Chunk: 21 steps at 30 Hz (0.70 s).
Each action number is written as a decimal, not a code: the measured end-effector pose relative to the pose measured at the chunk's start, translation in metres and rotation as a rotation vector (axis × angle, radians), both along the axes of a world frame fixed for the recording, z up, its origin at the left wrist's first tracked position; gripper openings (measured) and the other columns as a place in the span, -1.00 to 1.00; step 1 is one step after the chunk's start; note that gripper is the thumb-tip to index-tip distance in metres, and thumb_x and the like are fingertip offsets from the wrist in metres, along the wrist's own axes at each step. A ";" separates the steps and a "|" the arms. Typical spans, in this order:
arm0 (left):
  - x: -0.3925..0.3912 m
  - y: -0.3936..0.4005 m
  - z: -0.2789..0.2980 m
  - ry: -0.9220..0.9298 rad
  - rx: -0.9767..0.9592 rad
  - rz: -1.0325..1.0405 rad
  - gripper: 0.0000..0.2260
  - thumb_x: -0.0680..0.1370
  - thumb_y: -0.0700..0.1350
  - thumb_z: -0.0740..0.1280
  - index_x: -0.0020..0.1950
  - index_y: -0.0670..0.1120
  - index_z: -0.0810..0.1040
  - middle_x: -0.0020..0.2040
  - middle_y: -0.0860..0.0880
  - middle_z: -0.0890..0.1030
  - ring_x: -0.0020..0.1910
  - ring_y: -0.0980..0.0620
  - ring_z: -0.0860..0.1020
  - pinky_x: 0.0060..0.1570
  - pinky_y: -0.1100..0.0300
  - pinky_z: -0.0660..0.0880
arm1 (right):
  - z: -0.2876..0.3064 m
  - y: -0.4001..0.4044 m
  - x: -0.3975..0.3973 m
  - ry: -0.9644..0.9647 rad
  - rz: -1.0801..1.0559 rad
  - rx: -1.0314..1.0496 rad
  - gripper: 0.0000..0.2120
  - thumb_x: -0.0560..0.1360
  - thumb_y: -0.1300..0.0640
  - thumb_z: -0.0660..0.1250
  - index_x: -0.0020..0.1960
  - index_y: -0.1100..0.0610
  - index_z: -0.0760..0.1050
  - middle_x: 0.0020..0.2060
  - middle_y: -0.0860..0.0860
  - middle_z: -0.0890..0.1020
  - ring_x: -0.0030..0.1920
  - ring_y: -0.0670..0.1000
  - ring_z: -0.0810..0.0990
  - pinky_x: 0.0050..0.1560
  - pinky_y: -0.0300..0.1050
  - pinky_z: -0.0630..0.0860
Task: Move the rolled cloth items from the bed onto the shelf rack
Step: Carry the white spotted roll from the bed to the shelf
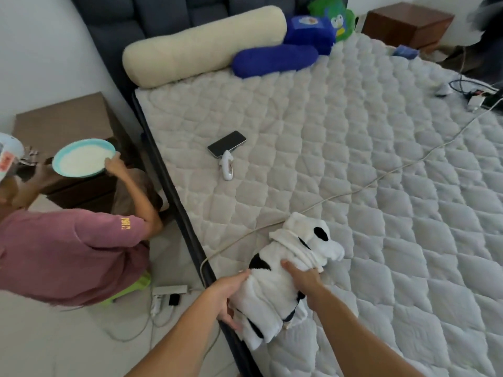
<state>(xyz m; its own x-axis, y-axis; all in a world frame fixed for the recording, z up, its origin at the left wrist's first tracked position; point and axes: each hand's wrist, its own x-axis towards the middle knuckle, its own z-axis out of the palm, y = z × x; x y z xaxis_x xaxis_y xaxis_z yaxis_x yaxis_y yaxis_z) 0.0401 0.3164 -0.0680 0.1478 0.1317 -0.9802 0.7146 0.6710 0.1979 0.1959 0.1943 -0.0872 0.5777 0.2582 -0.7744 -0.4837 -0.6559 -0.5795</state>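
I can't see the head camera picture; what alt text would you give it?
Two bare hands, left hand and right hand, grip a rolled white cloth with black patches at the near edge of a quilted white mattress. A black phone lies farther up; a seated person in a pink shirt holds a plate.

I see a plain white wall (pixel 40 50), pale tiled floor (pixel 54 344), dark grey padded headboard (pixel 152 17), brown wooden nightstand (pixel 70 118) at left, reddish-brown wooden cabinet (pixel 408 23) far right, soft even light.

The dark shape (pixel 487 20) at the top right corner is blurred and cut off by the edge
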 end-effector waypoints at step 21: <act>-0.028 -0.008 0.036 -0.094 0.186 0.005 -0.18 0.35 0.26 0.45 0.50 -0.04 0.26 0.49 -0.19 0.29 0.40 -0.26 0.33 0.15 -0.29 0.45 | 0.004 -0.016 -0.040 0.200 -0.342 0.281 -0.43 0.30 0.09 0.50 0.24 0.07 0.37 0.04 0.11 0.58 0.02 0.15 0.57 -0.08 0.02 0.57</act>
<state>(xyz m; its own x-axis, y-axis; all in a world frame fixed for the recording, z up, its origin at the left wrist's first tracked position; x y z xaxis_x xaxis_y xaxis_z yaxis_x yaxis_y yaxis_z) 0.0121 0.3089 -0.0320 0.2362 0.3105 -0.9208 0.6838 0.6201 0.3845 0.1563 0.1786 -0.0830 0.5128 0.2944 -0.8065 -0.7644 -0.2711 -0.5850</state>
